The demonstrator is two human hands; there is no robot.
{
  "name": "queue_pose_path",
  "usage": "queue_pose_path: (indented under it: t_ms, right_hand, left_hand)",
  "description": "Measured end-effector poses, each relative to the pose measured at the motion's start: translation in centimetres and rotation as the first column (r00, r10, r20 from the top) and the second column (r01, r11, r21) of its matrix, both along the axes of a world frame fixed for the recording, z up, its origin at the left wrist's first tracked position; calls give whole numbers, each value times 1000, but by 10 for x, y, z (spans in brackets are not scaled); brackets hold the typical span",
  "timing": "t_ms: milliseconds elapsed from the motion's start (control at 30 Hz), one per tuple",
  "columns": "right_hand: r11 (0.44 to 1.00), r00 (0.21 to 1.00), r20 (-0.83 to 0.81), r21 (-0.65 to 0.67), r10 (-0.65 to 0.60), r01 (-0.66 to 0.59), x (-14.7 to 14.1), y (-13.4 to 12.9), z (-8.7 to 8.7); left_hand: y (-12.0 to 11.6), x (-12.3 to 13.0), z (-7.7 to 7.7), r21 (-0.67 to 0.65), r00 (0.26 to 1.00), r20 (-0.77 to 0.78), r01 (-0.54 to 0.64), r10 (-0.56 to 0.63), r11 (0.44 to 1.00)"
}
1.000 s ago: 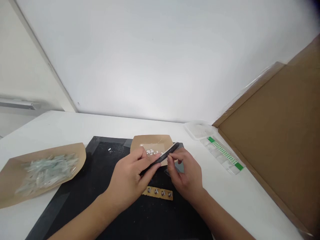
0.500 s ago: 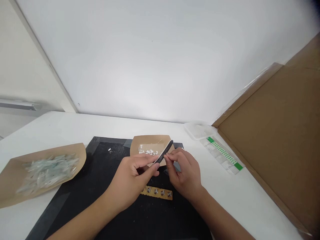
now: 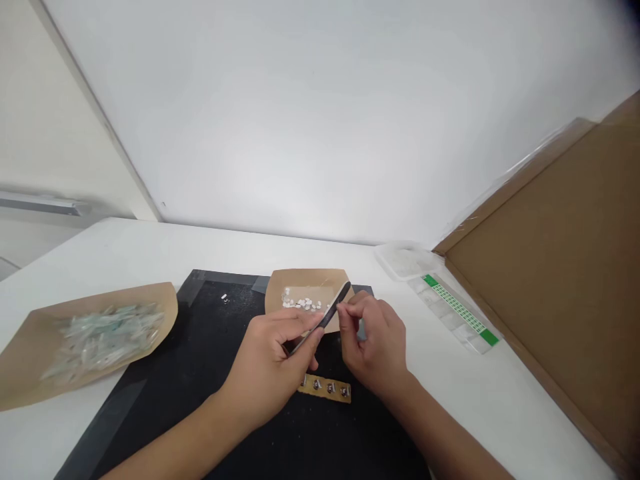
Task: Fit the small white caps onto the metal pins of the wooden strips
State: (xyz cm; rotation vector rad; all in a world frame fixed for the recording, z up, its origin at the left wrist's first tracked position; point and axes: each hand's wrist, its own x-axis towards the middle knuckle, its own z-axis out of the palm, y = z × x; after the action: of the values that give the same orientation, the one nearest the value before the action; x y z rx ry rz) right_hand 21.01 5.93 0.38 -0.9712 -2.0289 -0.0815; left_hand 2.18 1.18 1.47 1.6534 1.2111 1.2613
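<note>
My left hand [image 3: 277, 357] pinches a thin dark strip with a pale edge [image 3: 336, 309], which slants up to the right. The thumb and fingertips of my right hand [image 3: 373, 333] are pressed together beside the strip's upper part; anything between them is too small to make out. Behind the strip, a brown paper tray [image 3: 280, 283] holds several small white pieces [image 3: 305, 304]. Below my hands, a yellowish strip with several small metal parts [image 3: 327, 387] lies on the black mat [image 3: 320, 440], its left end hidden by my left hand.
At the left stands a larger brown tray [image 3: 25, 340] with clear plastic pieces. A clear compartment case with a green-and-white label [image 3: 460, 310] and a translucent lid or dish [image 3: 405, 260] lie at the right, near a large cardboard box [image 3: 560, 267].
The whole view has shifted slightly, so things appear a bit further right. My right fingertips have moved slightly up along the strip; my left hand still holds it.
</note>
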Motion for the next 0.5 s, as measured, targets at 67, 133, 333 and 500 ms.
queue_pose_path:
  t_ms: [67, 133, 333, 500]
  right_hand:
    - [999, 998, 35, -3, 53, -53, 1, 0, 0]
    - [998, 997, 31, 0, 67, -67, 1, 0, 1]
    - [993, 994, -13, -55, 108, -109, -1, 0, 5]
    - [995, 994, -57, -37, 90, -92, 0, 0, 6]
  left_hand:
    - [0, 0, 2, 42, 1000, -19, -9, 10, 999]
    - [0, 0, 3, 80, 999, -27, -18, 21, 997]
    - [0, -1, 6, 130, 999, -21, -31, 34, 991]
    - [2, -3, 7, 116, 999, -32, -31, 35, 993]
